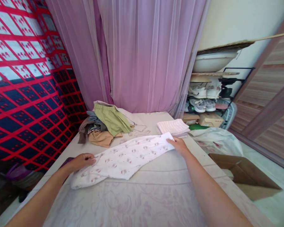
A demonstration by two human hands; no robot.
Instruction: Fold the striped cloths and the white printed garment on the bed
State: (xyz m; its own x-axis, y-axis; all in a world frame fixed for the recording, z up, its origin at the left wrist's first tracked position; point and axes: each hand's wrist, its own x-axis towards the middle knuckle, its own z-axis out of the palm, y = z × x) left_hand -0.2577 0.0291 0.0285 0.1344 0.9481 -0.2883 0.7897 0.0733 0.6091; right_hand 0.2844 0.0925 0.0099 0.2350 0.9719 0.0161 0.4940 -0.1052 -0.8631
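A pair of white printed pants point(123, 156), folded lengthwise as far as I can see, stretches sideways across the bed. My left hand point(83, 161) pinches its upper edge near the left end. At the other end, my right hand point(178, 145) grips the white cuff between thumb and fingers. Just behind the cuff lies a folded striped cloth stack point(172, 126). Farther back on the left is a loose heap of clothes, with green shorts point(111, 118) on top and a tan garment point(100, 138) at its front.
The bed point(137, 201) has a pale patterned cover. Purple curtains point(142, 56) hang behind it, and a red-and-navy checked cloth point(26, 94) hangs at left. On the right stand a shoe rack point(236, 85) and an open cardboard box point(246, 173) on the floor.
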